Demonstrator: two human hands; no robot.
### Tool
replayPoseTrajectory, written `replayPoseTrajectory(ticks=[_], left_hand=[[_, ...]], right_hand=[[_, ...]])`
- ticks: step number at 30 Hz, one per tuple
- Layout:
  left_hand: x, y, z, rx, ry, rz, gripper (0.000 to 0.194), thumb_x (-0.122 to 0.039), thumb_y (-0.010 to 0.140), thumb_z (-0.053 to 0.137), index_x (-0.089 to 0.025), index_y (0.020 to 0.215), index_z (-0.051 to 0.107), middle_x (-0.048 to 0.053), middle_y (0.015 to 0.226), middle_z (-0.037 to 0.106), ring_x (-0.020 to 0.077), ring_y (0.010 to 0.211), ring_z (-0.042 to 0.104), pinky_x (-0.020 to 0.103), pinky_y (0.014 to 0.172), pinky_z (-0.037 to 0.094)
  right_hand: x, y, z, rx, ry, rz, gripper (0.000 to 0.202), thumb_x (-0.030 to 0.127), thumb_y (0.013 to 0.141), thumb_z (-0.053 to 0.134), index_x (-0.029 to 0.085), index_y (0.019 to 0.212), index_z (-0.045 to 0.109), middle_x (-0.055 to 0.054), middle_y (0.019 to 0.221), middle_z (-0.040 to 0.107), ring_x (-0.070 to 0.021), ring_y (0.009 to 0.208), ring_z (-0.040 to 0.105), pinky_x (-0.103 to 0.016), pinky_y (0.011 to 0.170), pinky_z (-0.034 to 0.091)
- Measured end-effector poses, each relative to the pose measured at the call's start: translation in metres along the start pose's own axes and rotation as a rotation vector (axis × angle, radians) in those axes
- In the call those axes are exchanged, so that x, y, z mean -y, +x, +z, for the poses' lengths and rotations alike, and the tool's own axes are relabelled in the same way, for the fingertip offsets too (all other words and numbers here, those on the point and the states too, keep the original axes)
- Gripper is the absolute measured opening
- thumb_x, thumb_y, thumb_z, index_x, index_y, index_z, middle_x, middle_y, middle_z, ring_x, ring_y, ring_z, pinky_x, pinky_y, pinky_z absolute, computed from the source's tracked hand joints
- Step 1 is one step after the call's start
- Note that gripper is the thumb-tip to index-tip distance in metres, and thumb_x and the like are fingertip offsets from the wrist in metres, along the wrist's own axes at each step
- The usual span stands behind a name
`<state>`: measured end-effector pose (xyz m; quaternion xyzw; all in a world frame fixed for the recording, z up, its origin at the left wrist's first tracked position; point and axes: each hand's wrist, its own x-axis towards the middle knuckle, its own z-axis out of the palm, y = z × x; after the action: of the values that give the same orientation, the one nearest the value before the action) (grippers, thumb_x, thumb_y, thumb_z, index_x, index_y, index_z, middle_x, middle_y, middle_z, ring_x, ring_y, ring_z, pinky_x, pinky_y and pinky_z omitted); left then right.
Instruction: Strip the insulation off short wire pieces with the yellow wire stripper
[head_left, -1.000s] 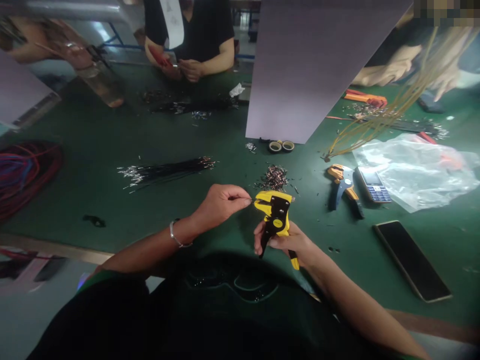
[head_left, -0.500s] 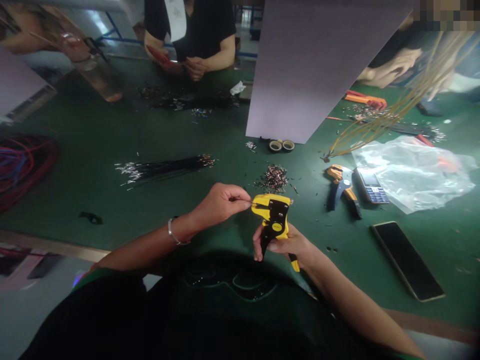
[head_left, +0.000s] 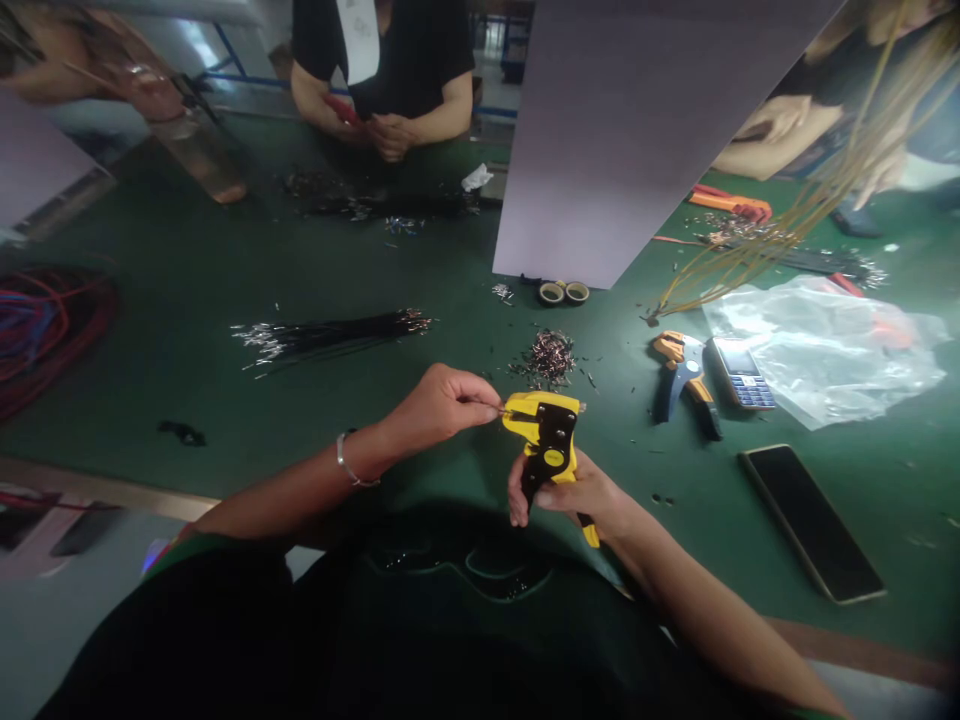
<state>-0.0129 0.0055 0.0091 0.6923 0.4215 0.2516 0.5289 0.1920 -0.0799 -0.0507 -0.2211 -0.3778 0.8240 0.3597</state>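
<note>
While right hand (head_left: 581,492) wraps stripper (head_left: 555,432), left hand (head_left: 448,402) pinches wire (head_left: 503,408), apparently.

The stripping tool (head_left: 556,430) is yellow and black, a yellow oval (head_left: 554,458) on its side. The tabletop (head_left: 420,265) is dark green. At left, the bundled wires (head_left: 341,333) are black with silvery and coppery ends; the scrap heap (head_left: 551,359) is coppery and dark. At right, the other tool (head_left: 687,370) is orange and blue-grey, the keypad phone (head_left: 742,373) blue and silver.
</note>
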Motion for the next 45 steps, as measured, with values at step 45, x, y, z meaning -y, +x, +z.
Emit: replayPoseTrajectory(ticks=[45], left_hand=[[0.015, 0.012, -0.005, 0.085, -0.018, -0.041, 0.008, -0.02, 0.065, 0.064, -0.015, 0.064, 0.07, -0.002, 0.055, 0.059, 0.0074, 0.053, 0.047, 0.022, 0.053, 0.035]], right_hand=[[-0.015, -0.003, 0.013, -0.228, 0.043, 0.063, 0.026, 0.027, 0.071, 0.078, 0.015, 0.069, 0.055, 0.005, 0.048, 0.05, -0.0084, 0.04, 0.044, -0.025, 0.041, 0.041]])
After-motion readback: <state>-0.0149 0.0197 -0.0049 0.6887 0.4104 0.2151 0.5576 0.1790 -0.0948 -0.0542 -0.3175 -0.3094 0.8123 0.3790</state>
